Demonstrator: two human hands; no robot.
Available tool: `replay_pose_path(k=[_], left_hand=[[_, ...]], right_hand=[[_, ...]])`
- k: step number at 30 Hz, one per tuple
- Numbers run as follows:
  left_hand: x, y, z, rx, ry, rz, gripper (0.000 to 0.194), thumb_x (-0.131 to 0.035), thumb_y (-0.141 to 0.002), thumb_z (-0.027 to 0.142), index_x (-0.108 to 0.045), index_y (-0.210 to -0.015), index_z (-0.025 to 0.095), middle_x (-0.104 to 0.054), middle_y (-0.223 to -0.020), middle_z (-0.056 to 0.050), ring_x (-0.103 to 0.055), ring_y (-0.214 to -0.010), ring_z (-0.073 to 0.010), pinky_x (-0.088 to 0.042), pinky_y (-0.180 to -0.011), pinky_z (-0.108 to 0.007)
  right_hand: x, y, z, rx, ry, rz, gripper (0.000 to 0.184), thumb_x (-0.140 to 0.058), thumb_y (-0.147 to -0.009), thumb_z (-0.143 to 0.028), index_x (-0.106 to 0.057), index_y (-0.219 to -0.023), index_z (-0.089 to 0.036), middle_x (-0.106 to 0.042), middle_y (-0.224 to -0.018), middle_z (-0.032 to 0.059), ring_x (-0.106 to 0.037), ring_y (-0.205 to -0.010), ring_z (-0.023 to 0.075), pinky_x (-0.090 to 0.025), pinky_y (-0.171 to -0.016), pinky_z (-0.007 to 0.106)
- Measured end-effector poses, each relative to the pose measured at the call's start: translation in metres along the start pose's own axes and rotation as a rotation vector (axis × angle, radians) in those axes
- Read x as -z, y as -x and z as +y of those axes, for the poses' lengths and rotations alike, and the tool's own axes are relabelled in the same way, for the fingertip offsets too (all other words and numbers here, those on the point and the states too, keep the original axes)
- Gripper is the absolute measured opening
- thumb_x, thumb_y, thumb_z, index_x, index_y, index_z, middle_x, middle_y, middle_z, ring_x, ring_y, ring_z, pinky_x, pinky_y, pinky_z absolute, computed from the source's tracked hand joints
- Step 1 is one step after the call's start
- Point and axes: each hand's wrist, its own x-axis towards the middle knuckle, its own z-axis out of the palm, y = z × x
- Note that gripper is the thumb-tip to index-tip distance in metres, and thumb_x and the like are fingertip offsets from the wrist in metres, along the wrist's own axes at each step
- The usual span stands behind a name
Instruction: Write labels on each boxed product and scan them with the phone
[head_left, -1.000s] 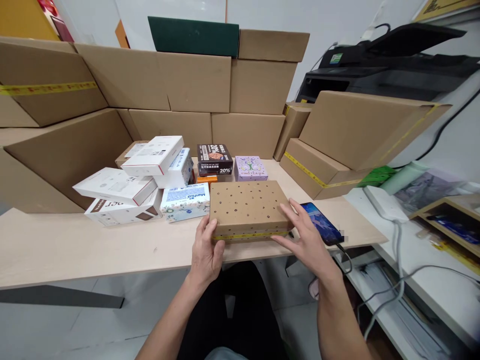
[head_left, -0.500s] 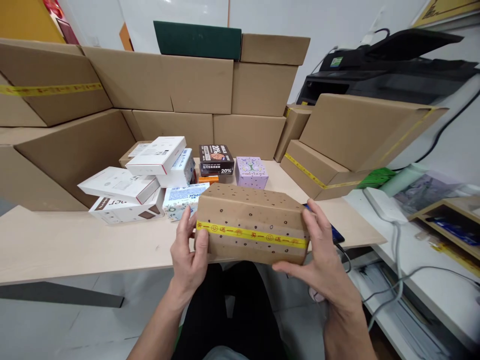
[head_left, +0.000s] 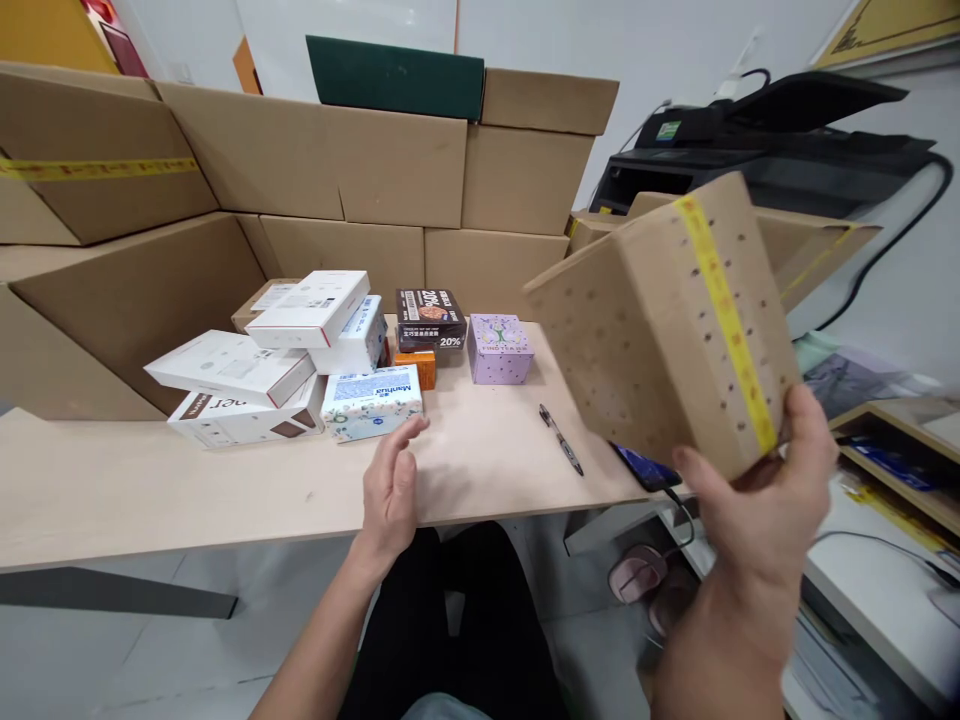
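Observation:
A brown cardboard box point(head_left: 667, 330) with small dark ring marks and a strip of yellow tape is tilted in the air on the right. My right hand point(head_left: 757, 510) grips its lower end, thumb on the near side. My left hand point(head_left: 391, 490) is empty at the table's front edge, fingers extended and apart from the thumb. Nearest to it lies a white and blue tissue pack point(head_left: 373, 403). A pen point(head_left: 561, 440) rests on the table between the hands. Under the lifted box a dark phone point(head_left: 645, 467) lies at the table edge with a cable attached.
White boxes point(head_left: 232, 366) are stacked at the left, with a black box point(head_left: 431, 320), an orange box point(head_left: 417, 369) and a purple box point(head_left: 501, 349) beyond. Large cartons point(head_left: 405, 165) wall the back. A black printer point(head_left: 750, 150) stands at the right rear.
The cardboard box has gone from between both hands up to the right, turned on end, in my right hand. My left hand has let go. The pen has come into view.

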Motion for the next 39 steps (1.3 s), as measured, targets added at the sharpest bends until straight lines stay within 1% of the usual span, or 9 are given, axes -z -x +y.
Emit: replay_pose_path(k=[3, 10, 15, 19, 23, 28, 31, 35, 39], left_hand=[[-0.009, 0.007, -0.015, 0.120, -0.111, -0.149, 0.042, -0.038, -0.101, 0.045, -0.058, -0.129, 0.021, -0.069, -0.120, -0.010, -0.061, -0.116, -0.0233, -0.046, -0.101, -0.043], [-0.014, 0.007, -0.018, 0.176, -0.265, -0.352, 0.043, -0.037, -0.101, 0.045, -0.056, -0.133, 0.023, -0.069, -0.119, -0.008, -0.060, -0.115, -0.0229, -0.047, -0.100, -0.044], [-0.012, 0.007, -0.015, 0.157, -0.280, -0.378, 0.041, -0.037, -0.101, 0.043, -0.056, -0.132, 0.022, -0.070, -0.116, -0.008, -0.061, -0.112, -0.0228, -0.047, -0.099, -0.044], [-0.012, 0.008, -0.015, 0.128, -0.292, -0.381, 0.039, -0.039, -0.101, 0.042, -0.056, -0.132, 0.023, -0.071, -0.113, -0.007, -0.062, -0.108, -0.0221, -0.048, -0.097, -0.044], [-0.012, 0.009, -0.016, 0.135, -0.275, -0.376, 0.040, -0.039, -0.101, 0.042, -0.054, -0.134, 0.024, -0.070, -0.115, -0.007, -0.062, -0.110, -0.0217, -0.048, -0.097, -0.043], [-0.011, 0.009, -0.016, 0.184, -0.264, -0.362, 0.040, -0.038, -0.101, 0.044, -0.056, -0.131, 0.023, -0.070, -0.116, -0.006, -0.061, -0.113, -0.0216, -0.048, -0.098, -0.042], [-0.011, 0.008, -0.015, 0.188, -0.254, -0.356, 0.040, -0.038, -0.102, 0.043, -0.057, -0.129, 0.022, -0.070, -0.115, -0.007, -0.062, -0.112, -0.0217, -0.050, -0.096, -0.041], [-0.010, 0.007, -0.015, 0.194, -0.234, -0.327, 0.041, -0.038, -0.101, 0.044, -0.059, -0.129, 0.023, -0.070, -0.116, -0.008, -0.062, -0.113, -0.0227, -0.051, -0.096, -0.042], [-0.011, 0.007, -0.019, 0.203, -0.199, -0.287, 0.041, -0.040, -0.100, 0.045, -0.060, -0.127, 0.022, -0.069, -0.121, -0.009, -0.062, -0.116, -0.0234, -0.049, -0.100, -0.043]], right_hand=[[-0.034, -0.038, 0.011, -0.147, 0.113, 0.037, 0.104, -0.078, -0.061, -0.056, -0.040, -0.148, -0.015, -0.037, -0.139, 0.0210, -0.034, -0.136, 0.0426, -0.037, -0.111, 0.056], [-0.136, -0.084, 0.024, -0.507, 0.180, -0.254, 0.100, -0.072, -0.063, -0.059, -0.040, -0.145, -0.012, -0.035, -0.133, 0.0239, -0.049, -0.119, 0.0427, -0.044, -0.096, 0.052], [-0.161, -0.088, 0.031, -0.617, 0.247, -0.324, 0.104, -0.066, -0.067, -0.065, -0.037, -0.146, -0.005, -0.032, -0.133, 0.0304, -0.056, -0.109, 0.0463, -0.044, -0.092, 0.055], [-0.150, -0.080, 0.014, -0.436, 0.311, -0.236, 0.108, -0.062, -0.071, -0.071, -0.030, -0.150, -0.005, -0.023, -0.141, 0.0320, -0.048, -0.119, 0.0491, -0.040, -0.095, 0.060], [-0.165, -0.060, -0.021, -0.108, 0.237, -0.317, 0.079, -0.051, -0.084, -0.067, -0.042, -0.143, -0.015, -0.037, -0.132, 0.0225, -0.045, -0.124, 0.0401, -0.040, -0.099, 0.055], [-0.225, -0.038, -0.049, -0.222, 0.298, -0.658, 0.083, -0.050, -0.083, -0.072, -0.040, -0.143, -0.017, -0.019, -0.149, 0.0268, -0.039, -0.126, 0.0489, -0.038, -0.096, 0.063], [-0.248, -0.032, -0.053, -0.252, 0.350, -0.706, 0.075, -0.049, -0.085, -0.068, -0.047, -0.134, -0.012, -0.026, -0.145, 0.0276, -0.039, -0.124, 0.0482, -0.039, -0.095, 0.061], [-0.235, -0.024, -0.052, -0.219, 0.395, -0.691, 0.070, -0.055, -0.083, -0.064, -0.052, -0.127, -0.009, -0.039, -0.131, 0.0246, -0.046, -0.117, 0.0451, -0.040, -0.095, 0.057], [-0.184, 0.007, -0.053, -0.119, 0.337, -0.670, 0.066, -0.056, -0.082, -0.063, -0.054, -0.126, -0.013, -0.039, -0.129, 0.0217, -0.048, -0.117, 0.0435, -0.042, -0.095, 0.061]])
